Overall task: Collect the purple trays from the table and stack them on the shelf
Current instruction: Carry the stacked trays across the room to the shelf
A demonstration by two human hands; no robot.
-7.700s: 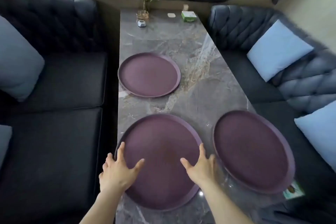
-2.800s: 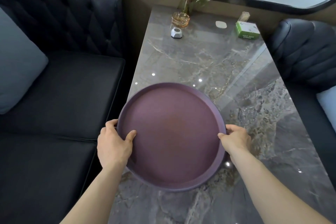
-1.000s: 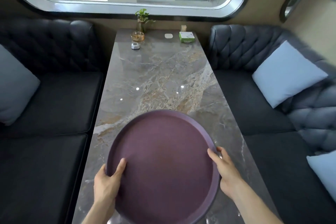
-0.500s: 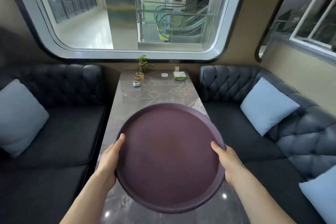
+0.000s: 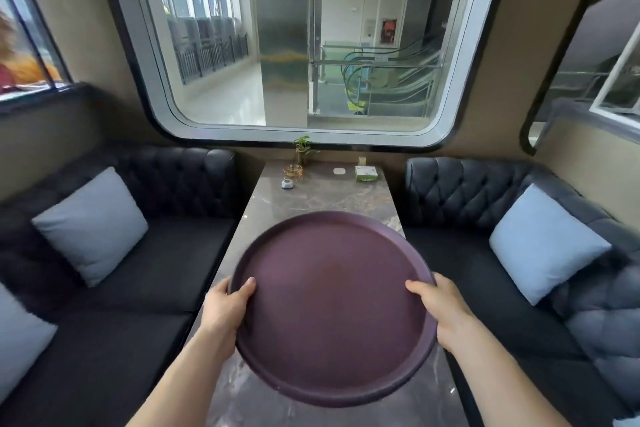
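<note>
A round purple tray (image 5: pixel 329 308) hangs in the air above the near half of the marble table (image 5: pixel 311 198), tilted a little toward me. My left hand (image 5: pixel 227 310) grips its left rim with the thumb on top. My right hand (image 5: pixel 441 312) grips the right rim the same way. Whether other trays sit under the top one is hidden from this angle. No tray lies on the visible table top, and no shelf is in view.
A small plant (image 5: pixel 304 149), an amber glass dish (image 5: pixel 293 170), a small white object (image 5: pixel 287 184) and a green box (image 5: pixel 366 173) stand at the table's far end under the big window. Black tufted sofas with pale blue cushions (image 5: pixel 90 225) (image 5: pixel 547 243) flank the table.
The tray has come up off the table and is held higher in both hands. My view has risen and pulled back, so the window and both sofas now show.
</note>
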